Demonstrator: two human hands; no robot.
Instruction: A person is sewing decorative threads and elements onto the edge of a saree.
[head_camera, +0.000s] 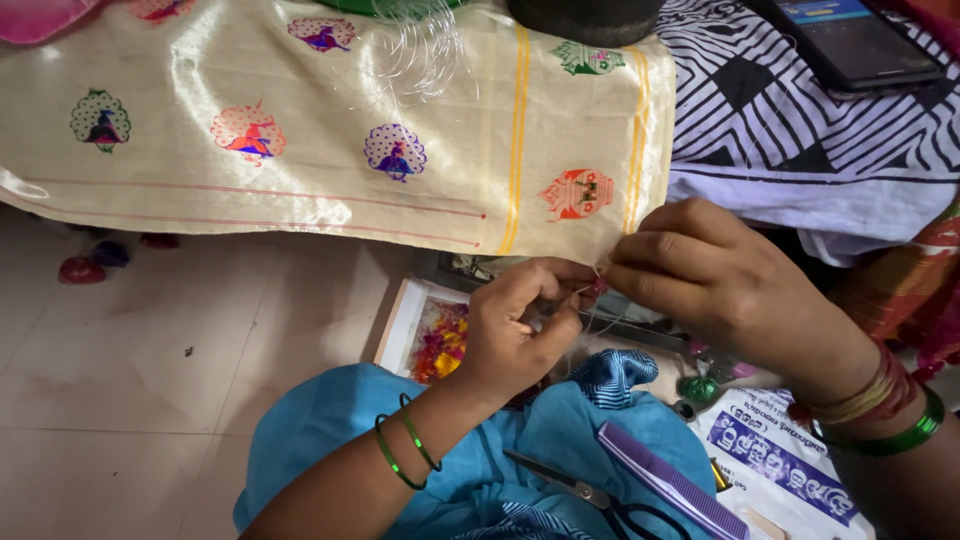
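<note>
A cream silk cloth (330, 190) with small woven bird motifs and yellow stripes lies spread across the upper part of the view. My left hand (515, 325) and my right hand (700, 275) meet at its lower right edge. Both pinch fine threads at the cloth's fringe (597, 287), fingertips almost touching. Green bangles circle both wrists. What exactly sits between the fingertips is too small to tell.
Scissors (590, 495) and a purple comb (670, 485) rest on blue fabric over my lap. A box of coloured bits (440, 340) lies below the cloth. A phone (855, 40) sits on black-and-white fabric at top right. Small beads (85, 268) lie on the tiled floor.
</note>
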